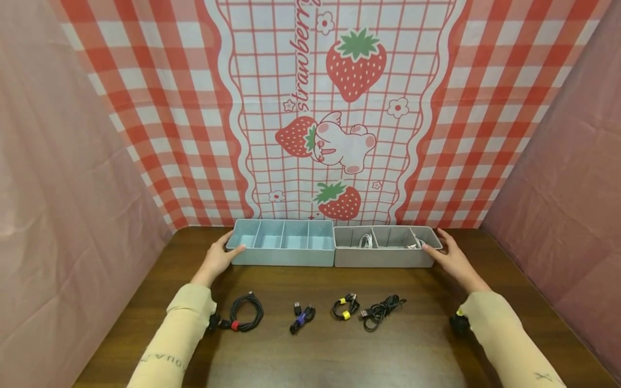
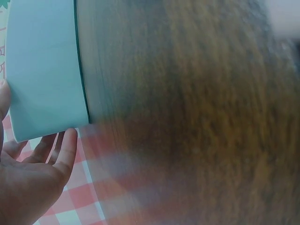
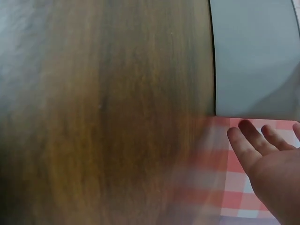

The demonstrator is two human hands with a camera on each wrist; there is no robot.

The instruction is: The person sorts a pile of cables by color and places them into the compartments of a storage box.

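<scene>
Two long divided boxes stand end to end at the back of the table, a light blue box (image 1: 282,257) and a grey box (image 1: 383,259). My left hand (image 1: 216,260) touches the blue box's left end, thumb at the front rim; in the left wrist view its fingertips (image 2: 70,136) meet the end wall. At the grey box's right end is my right hand (image 1: 452,261), thumb at the front corner and forefinger near the back one. Its other fingers (image 3: 246,145) reach out rather straight beneath the end in the right wrist view. White cables (image 1: 365,241) lie inside the grey box.
In front of the boxes lie several black cables: a coil with a red tie (image 1: 247,312), a bundle with a purple tie (image 1: 302,319), one with yellow ties (image 1: 346,307) and a loose bundle (image 1: 382,312). A strawberry-print checked cloth (image 1: 194,134) hangs behind the wooden table (image 1: 310,358).
</scene>
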